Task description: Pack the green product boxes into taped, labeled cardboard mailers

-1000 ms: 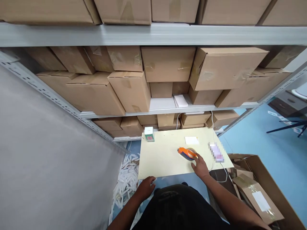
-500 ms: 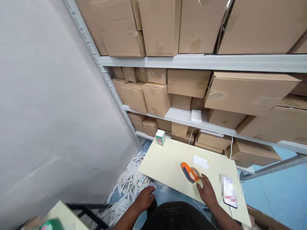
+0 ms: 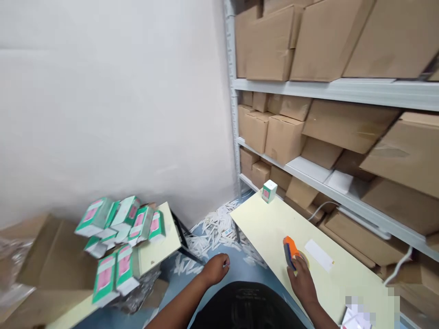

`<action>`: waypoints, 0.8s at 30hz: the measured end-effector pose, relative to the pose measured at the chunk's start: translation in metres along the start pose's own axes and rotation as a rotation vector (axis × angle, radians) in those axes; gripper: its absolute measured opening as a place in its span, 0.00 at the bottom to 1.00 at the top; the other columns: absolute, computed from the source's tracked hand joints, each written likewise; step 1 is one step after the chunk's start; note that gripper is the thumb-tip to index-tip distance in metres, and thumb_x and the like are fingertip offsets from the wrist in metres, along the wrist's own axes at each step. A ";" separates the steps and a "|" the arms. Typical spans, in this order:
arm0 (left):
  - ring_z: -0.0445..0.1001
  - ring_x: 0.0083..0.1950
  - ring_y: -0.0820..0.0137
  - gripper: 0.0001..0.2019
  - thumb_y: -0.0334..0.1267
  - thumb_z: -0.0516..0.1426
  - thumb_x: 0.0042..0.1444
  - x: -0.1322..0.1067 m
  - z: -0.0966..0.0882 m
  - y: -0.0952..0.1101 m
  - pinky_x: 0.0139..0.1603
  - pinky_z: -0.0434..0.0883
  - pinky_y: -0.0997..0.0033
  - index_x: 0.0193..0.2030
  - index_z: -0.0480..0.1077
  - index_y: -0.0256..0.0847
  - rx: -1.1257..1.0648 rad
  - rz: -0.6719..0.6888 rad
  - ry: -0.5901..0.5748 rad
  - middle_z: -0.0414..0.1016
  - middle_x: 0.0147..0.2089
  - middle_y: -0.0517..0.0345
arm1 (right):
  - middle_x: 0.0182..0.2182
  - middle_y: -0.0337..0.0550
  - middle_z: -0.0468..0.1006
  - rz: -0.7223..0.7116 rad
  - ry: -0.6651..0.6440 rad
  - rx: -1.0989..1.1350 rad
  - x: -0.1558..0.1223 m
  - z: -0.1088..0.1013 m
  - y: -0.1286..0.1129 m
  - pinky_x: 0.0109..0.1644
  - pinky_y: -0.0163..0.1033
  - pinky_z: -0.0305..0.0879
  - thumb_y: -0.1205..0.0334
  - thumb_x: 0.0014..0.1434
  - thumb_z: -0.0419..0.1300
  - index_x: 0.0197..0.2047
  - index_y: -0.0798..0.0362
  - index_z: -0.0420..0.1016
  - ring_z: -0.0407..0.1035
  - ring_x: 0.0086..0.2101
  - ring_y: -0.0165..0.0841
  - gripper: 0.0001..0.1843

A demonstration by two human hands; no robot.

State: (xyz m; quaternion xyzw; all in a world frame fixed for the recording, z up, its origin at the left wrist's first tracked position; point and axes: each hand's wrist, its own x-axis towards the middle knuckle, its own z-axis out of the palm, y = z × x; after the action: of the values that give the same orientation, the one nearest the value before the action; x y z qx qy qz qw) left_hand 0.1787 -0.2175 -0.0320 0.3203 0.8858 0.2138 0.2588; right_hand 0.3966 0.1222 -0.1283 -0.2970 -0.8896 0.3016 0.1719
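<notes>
Storeroom corner, view swung left since a second ago: a second tabletop with boxes has come into sight.

Left of the orange tape dispenser (image 3: pixel 291 252), a heap of green-and-white cartons with pink labels (image 3: pixel 118 237) now shows on a small pale side tabletop (image 3: pixel 161 249). Nearer it, the left hand (image 3: pixel 215 269) hangs off the pale yellow tabletop (image 3: pixel 267 228), fingers loosely curled, holding nothing. The right hand (image 3: pixel 302 281) still rests on the dispenser, fingers draped over its roll. Beyond, a small green-and-white box (image 3: pixel 269 191) stands upright.

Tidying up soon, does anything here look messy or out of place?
Yes: white paper strips litter the blue floor by the wall, and green-and-pink boxes lie tumbled on the side table, some overhanging its edge.
</notes>
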 end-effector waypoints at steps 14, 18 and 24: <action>0.74 0.43 0.66 0.13 0.25 0.55 0.50 -0.146 0.001 -0.105 0.47 0.69 0.69 0.40 0.75 0.41 -0.290 -0.239 0.338 0.78 0.41 0.56 | 0.58 0.62 0.73 -0.399 -0.270 0.004 0.010 0.095 -0.135 0.67 0.58 0.64 0.44 0.63 0.50 0.51 0.57 0.77 0.67 0.60 0.53 0.28; 0.75 0.43 0.65 0.12 0.26 0.55 0.52 -0.192 -0.004 -0.156 0.47 0.70 0.68 0.40 0.75 0.42 -0.356 -0.254 0.400 0.78 0.41 0.56 | 0.55 0.59 0.75 -0.465 -0.272 0.012 -0.018 0.131 -0.191 0.65 0.59 0.65 0.45 0.63 0.51 0.50 0.54 0.78 0.70 0.58 0.53 0.25; 0.76 0.45 0.65 0.14 0.25 0.53 0.52 -0.266 -0.021 -0.229 0.49 0.70 0.68 0.40 0.75 0.41 -0.417 -0.235 0.492 0.79 0.41 0.55 | 0.54 0.57 0.77 -0.533 -0.336 0.027 -0.071 0.181 -0.273 0.64 0.57 0.66 0.46 0.61 0.53 0.50 0.53 0.78 0.72 0.56 0.52 0.24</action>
State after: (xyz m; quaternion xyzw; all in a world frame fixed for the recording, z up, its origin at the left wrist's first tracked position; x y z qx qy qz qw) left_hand 0.2371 -0.5631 -0.0549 0.0952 0.8897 0.4301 0.1202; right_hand 0.2467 -0.1764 -0.1007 0.0028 -0.9479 0.3027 0.0994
